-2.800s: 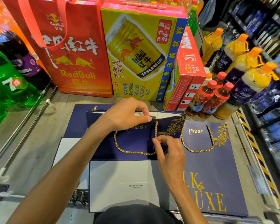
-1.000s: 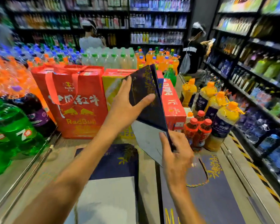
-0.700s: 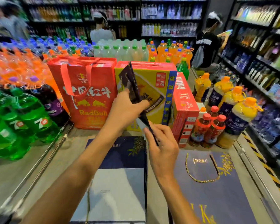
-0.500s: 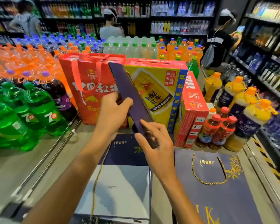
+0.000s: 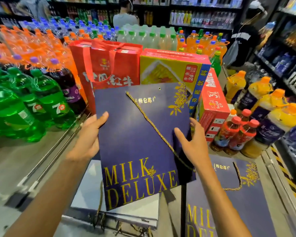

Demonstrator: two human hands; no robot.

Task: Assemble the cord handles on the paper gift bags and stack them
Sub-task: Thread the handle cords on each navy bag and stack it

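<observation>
Now the left grip (image 5: pixel 89 139) pinches the bag (image 5: pixel 132 137) at nine o'clock — the right grip (image 5: pixel 195 144) at three, thumbs in front. Its cord (image 5: pixel 149 119) slants from eleven toward five.

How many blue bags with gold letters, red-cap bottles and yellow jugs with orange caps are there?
Blue bags: 2
Red-cap bottles: 3
Yellow jugs: 4
Total: 9
</observation>
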